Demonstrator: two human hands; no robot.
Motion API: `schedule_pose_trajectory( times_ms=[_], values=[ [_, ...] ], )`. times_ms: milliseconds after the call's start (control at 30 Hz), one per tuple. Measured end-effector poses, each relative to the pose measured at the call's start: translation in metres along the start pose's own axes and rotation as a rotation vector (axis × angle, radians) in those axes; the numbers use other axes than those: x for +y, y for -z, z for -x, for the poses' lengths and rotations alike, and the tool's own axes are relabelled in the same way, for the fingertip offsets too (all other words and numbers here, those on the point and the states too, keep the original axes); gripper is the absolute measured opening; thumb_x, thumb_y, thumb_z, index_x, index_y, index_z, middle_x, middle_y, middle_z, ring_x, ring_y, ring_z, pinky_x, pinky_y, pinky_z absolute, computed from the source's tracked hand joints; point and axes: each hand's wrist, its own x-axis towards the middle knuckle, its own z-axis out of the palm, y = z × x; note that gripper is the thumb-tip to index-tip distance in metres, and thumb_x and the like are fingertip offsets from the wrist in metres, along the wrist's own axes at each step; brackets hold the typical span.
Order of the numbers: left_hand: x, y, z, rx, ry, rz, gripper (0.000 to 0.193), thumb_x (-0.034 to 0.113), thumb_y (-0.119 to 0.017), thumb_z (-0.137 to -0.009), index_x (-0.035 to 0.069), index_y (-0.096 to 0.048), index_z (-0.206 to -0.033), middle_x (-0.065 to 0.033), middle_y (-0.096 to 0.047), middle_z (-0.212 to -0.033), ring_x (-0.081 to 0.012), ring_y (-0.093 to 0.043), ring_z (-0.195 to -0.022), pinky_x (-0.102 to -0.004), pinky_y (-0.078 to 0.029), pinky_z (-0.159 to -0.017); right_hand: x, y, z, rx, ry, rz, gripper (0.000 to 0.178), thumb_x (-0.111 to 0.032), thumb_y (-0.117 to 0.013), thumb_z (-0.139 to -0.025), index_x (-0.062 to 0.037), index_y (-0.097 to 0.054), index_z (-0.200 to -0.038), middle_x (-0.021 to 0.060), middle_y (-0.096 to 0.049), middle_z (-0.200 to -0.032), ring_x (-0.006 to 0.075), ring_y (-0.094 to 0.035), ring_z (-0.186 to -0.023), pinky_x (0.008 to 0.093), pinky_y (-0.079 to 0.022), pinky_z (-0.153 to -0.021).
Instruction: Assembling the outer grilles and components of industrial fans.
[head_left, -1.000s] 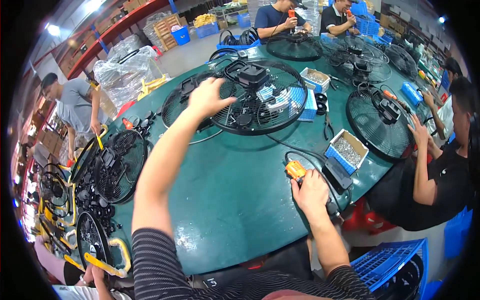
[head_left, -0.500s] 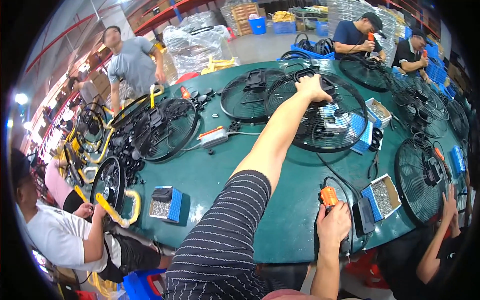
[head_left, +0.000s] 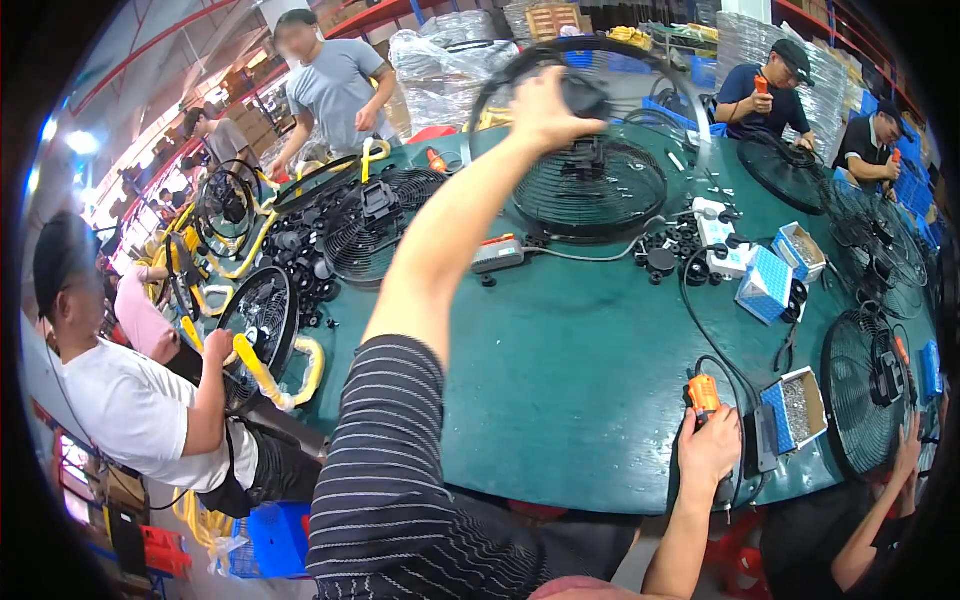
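Round green desk (head_left: pixel 560 380) in a busy factory hall, ringed by other workers, wrapped pallets at far end. Strewn with black fan grilles, small boxes of screws (head_left: pixel 797 405), black knobs, cables.

Left hand (head_left: pixel 545 105) stretched to far side, fingers closed around the black motor hub (head_left: pixel 583 97) of a fan guard ring (head_left: pixel 500 85), lifted above the desk and tilted up on edge, open face toward the wearer, hub axis running near to far.

Right hand (head_left: pixel 708 450) at near right edge, wrapped round an orange-tipped electric screwdriver (head_left: pixel 703 392), long axis upright, orange end pointing far, cable (head_left: pixel 700 310) trailing away across the desk.
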Motion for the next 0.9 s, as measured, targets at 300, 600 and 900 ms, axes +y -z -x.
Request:
schedule_pose_trajectory(
  times_ms=[300,600,900],
  values=[
    [-0.207,0.098,0.077,-0.035,0.576,-0.510,0.114,0.067,-0.089,-0.064,0.020,-0.045,-0.158,-0.0182,-0.061,-0.148,-0.0417,-0.050,-0.143,-0.0636,-0.042,-0.111,-0.004,0.000,-0.003,-0.014,-0.006,0.007,0.045,-0.037,-0.079,-0.089,-0.0023,-0.058,-0.109,0.0163,-0.063,-0.101,0.0370,-0.070,-0.093,0.0458,-0.057,-0.079],
    [-0.316,0.060,0.118,-0.111,0.694,-0.642,0.110,0.073,-0.085,-0.070,0.026,-0.040,-0.159,-0.0201,-0.062,-0.144,-0.0408,-0.062,-0.131,-0.0599,-0.049,-0.104,-0.007,-0.001,-0.005,0.013,-0.011,0.026,0.049,-0.044,-0.078,-0.086,-0.0013,-0.064,-0.105,0.0157,-0.066,-0.097,0.0341,-0.071,-0.088,0.0451,-0.059,-0.075],
    [-0.447,-0.001,0.073,-0.148,0.071,-0.769,0.093,0.063,-0.076,-0.088,-0.001,-0.054,-0.151,-0.0296,-0.051,-0.155,-0.0454,-0.044,-0.147,-0.0502,-0.037,-0.123,0.008,0.005,-0.010,-0.116,-0.074,-0.142,0.054,-0.051,-0.082,-0.082,-0.0019,-0.065,-0.099,0.0160,-0.066,-0.100,0.0349,-0.071,-0.094,0.0477,-0.059,-0.079]
  ],
)
